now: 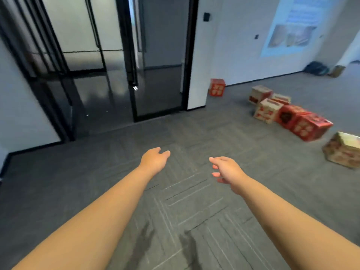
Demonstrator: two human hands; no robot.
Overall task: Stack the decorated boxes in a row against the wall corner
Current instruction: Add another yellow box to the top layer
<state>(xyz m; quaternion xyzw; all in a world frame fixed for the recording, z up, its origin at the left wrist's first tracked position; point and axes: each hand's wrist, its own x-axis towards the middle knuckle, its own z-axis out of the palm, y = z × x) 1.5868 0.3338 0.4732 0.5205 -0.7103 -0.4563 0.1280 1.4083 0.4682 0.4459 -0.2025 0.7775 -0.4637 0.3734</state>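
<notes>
I am holding my left hand (154,160) and right hand (227,169) out over the grey carpet (175,125), fingers loosely open, gripping nothing. Decorated boxes (284,115) are lying scattered to my right, well apart from my hands. Farther off, one red box (217,87) is sitting in the corner of the wall (233,55).

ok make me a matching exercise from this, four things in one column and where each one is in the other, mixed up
Column one
1. lone red box
2. pale blue poster
3. left hand
4. pale patterned box

Column two
a. up on the white wall
b. on the carpet, cut by the picture's right edge
c. open above the carpet, holding nothing
d. on the floor by the foot of the wall, near the black door frame

Pairs: 1-d, 2-a, 3-c, 4-b
</notes>
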